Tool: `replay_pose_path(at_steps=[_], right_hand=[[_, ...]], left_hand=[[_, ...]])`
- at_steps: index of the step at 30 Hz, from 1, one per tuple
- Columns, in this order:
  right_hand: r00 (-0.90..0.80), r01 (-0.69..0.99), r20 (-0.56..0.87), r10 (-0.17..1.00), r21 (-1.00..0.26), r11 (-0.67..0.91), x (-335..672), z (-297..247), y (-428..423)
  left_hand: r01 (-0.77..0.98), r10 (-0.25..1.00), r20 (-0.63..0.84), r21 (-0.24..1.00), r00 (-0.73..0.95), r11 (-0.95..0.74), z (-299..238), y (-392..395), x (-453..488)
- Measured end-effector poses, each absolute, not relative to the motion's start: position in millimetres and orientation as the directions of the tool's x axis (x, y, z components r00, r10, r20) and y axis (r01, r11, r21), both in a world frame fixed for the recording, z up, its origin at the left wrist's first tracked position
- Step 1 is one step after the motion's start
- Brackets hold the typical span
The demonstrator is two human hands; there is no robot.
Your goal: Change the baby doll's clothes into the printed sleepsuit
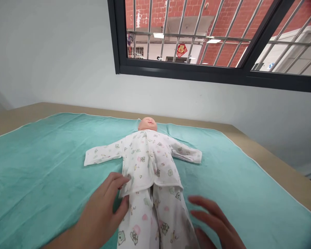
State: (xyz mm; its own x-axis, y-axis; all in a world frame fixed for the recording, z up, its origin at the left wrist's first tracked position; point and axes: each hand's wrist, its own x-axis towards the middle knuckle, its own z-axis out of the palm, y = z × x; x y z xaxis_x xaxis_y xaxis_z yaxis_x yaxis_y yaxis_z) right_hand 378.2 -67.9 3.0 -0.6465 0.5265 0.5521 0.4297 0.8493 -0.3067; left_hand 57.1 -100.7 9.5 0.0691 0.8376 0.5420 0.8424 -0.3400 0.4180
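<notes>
A baby doll (147, 123) lies on its back, head toward the wall, arms spread wide. It wears a white baby jacket (141, 157) printed with small bears, fastened at the front, and matching trousers (168, 214). At the jacket's lower left corner is my left hand (103, 204), fingertips resting on the cloth and thumb apart below the hem. Beside the right trouser leg hovers my right hand (215, 221), slightly blurred, its fingers spread with nothing between them. The trousers' lower ends run out of view at the bottom.
Under the doll a green cloth (54, 166) with a white edge covers most of a wooden table (269, 155). Behind the table rises a white wall (67, 45) with a dark-framed window (184, 69) and metal bars.
</notes>
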Motion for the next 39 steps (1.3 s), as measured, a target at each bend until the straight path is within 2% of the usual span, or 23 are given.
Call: replay_pose_path(at_steps=[2, 4, 8, 11, 17, 27, 34, 36, 39], right_hand=[[-0.568, 0.566, 0.494, 0.658, -0.346, 0.748, 376, 6, -58], [-0.576, 0.618, 0.407, 0.709, -0.351, 0.704, 373, 7, -49], [-0.659, 0.609, 0.295, 0.692, -0.332, 0.720, 369, 5, -41], [-0.656, 0.610, 0.284, 0.699, -0.348, 0.713, 368, 3, -42], [-0.661, 0.627, 0.277, 0.698, -0.307, 0.716, 370, -1, -45], [-0.710, 0.644, 0.267, 0.652, -0.130, 0.754, 365, -7, -50], [-0.717, 0.620, 0.307, 0.626, -0.130, 0.773, 367, -5, -47], [-0.719, 0.592, 0.356, 0.596, -0.133, 0.794, 368, 0, -48], [-0.707, 0.576, 0.410, 0.577, -0.140, 0.805, 367, 2, -51]], left_hand=[[0.859, 0.881, 0.466, 0.415, 0.083, -0.300, 8, -95, 57], [0.866, 0.912, 0.400, 0.417, 0.097, -0.275, 4, -95, 57], [0.876, 0.927, 0.359, 0.407, 0.107, -0.258, 1, -98, 56], [0.885, 0.916, 0.387, 0.384, 0.104, -0.262, 5, -100, 56], [0.899, 0.956, 0.285, 0.398, 0.068, -0.183, 9, -103, 56], [0.790, 0.895, 0.363, 0.454, 0.259, -0.413, 3, -103, 59], [0.756, 0.878, 0.423, 0.493, 0.225, -0.431, 6, -104, 58], [0.753, 0.827, 0.523, 0.455, 0.207, -0.476, 7, -105, 57], [0.796, 0.720, 0.659, 0.308, 0.216, -0.521, 10, -105, 56]])
